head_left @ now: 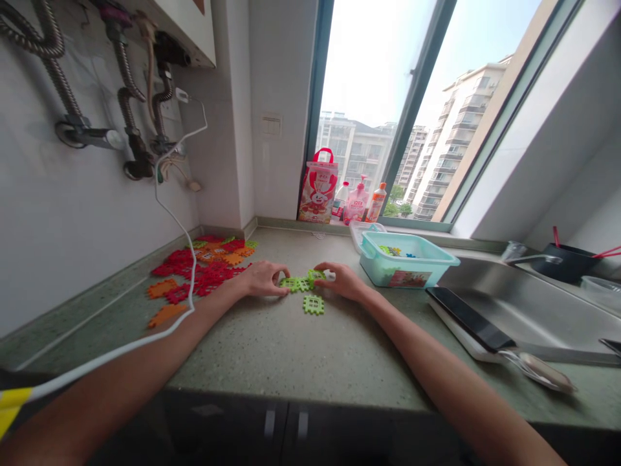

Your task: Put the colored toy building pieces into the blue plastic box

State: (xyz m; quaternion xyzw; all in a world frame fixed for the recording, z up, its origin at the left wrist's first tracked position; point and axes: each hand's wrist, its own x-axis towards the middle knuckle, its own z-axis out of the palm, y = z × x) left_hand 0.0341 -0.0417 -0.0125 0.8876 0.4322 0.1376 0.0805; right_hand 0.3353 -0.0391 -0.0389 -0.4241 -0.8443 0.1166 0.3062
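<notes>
My left hand (266, 279) grips the left end of some light green notched building tiles (292, 284) on the countertop, thumb and fingers closed on the edge. From the right, my right hand (343, 281) pinches another green tile (317, 275) that meets the first ones at its left side. Whether the two are locked together I cannot tell. Just in front of them a loose green tile (314, 305) with a window pattern lies flat. Left of my left hand spreads a pile of red tiles (206, 275) with orange tiles (167, 315) and a few green ones.
A turquoise plastic box (407, 262) with several pieces inside stands right, its clear lid (361, 234) behind. Further right are a black phone (468, 317) and a steel sink (538, 304). A white cable (193, 272) hangs across the left. Bottles (356, 204) line the windowsill.
</notes>
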